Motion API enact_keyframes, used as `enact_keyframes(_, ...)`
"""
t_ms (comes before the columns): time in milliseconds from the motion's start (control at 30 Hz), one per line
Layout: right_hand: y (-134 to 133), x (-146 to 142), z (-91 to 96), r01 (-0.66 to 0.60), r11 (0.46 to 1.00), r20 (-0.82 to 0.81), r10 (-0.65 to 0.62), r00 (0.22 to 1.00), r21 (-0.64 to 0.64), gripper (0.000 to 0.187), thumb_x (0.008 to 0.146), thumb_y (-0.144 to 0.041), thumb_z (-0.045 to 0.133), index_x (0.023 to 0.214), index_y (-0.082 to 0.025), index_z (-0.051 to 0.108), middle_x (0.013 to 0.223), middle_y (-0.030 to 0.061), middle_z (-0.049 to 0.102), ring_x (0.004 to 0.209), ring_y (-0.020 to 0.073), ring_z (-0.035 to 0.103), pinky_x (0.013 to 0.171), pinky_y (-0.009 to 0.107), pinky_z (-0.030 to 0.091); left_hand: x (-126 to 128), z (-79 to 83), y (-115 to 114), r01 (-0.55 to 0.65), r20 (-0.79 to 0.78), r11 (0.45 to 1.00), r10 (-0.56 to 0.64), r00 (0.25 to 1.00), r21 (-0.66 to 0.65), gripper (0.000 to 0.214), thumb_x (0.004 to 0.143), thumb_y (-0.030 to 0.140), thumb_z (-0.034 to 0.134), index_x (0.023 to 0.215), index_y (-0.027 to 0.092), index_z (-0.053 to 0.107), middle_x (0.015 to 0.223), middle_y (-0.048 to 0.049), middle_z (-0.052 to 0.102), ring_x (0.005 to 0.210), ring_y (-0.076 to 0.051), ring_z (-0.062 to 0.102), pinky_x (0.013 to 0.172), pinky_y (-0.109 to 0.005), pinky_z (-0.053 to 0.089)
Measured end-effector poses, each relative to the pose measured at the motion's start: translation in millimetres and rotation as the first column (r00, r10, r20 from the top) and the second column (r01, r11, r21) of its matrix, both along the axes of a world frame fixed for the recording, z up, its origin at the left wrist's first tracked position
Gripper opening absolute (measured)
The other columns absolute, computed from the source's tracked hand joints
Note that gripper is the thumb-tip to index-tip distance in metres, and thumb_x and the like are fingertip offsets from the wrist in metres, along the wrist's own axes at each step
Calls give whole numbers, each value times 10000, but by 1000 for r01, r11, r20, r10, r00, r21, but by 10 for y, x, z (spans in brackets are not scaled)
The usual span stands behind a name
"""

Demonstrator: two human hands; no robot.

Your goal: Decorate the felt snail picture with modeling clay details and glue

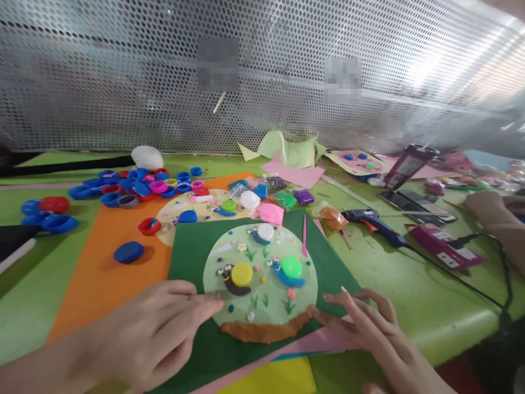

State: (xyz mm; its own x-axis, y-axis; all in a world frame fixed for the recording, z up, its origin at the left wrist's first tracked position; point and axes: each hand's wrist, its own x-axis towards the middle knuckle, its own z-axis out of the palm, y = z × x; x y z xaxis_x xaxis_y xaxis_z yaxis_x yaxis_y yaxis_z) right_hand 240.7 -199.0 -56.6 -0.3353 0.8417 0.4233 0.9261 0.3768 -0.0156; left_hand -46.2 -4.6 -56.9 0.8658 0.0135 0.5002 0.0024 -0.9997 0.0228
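A pale green paper disc lies on a dark green sheet. It carries clay snails with bottle-cap shells: a yellow one, a bright green one and a white one. Small clay flowers, grass and dots lie among them. A brown clay strip runs along the disc's near edge. My left hand rests its outstretched fingertips on the disc's left edge, holding nothing. With its fingers spread, my right hand touches the strip's right end with one fingertip.
Loose bottle caps are heaped at the left. Bagged clay lies behind the disc, with a pink modelling tool beside it. A glue gun, power strip, phones and another person's hand are at right.
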Motion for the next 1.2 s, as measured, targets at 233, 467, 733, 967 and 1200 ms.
enact_keyframes(233, -9, -103, 18, 2, 999, 9, -2, 1000, -33, 661, 961, -457, 248, 1475, -113, 15, 1094, 111, 686, 1012, 248, 619, 902, 353, 442, -39, -25, 17, 16, -58, 999, -15, 998, 27, 391, 779, -20, 378, 1115, 110, 531, 910, -36, 723, 740, -130, 649, 814, -230, 497)
enact_keyframes(467, -19, -177, -21, -15, 998, -46, 12, 999, -68, 705, 950, -504, 255, 1469, -102, -2, 1148, 117, 660, 1025, 254, 621, 890, 350, 444, -9, -18, 21, 12, -44, 998, -9, 999, 57, 370, 777, -5, 372, 1093, 100, 532, 842, -40, 726, 691, -141, 653, 753, -245, 517)
enact_keyframes(733, 59, -201, 61, -97, 980, -118, 77, 990, -176, 744, 941, -532, 267, 1465, -127, -72, 1204, 109, 625, 1087, 242, 597, 931, 336, 422, 6, 49, 15, 46, -121, 990, -29, 992, 134, 403, 765, -4, 368, 1137, 104, 480, 957, -67, 733, 743, -172, 672, 722, -270, 533)
enact_keyframes(967, 359, -74, 299, -214, 945, -103, 194, 976, -249, 726, 945, -491, 302, 1472, -136, -48, 1307, 157, 529, 1165, 273, 537, 985, 437, 386, 20, -25, 56, -26, -49, 993, 32, 998, 117, 411, 777, 12, 378, 1160, 76, 513, 941, -95, 733, 822, -191, 687, 865, -289, 518)
enact_keyframes(1200, 896, 6, 450, -560, 670, -447, 360, 819, -487, 698, 905, -253, 477, 1463, -226, 59, 1143, 30, 672, 1240, 208, 459, 1086, 453, 218, -86, -135, 218, -1, -57, 997, 6, 998, 76, 462, 759, 10, 399, 1192, 112, 523, 1061, -107, 699, 993, -199, 642, 928, -290, 487)
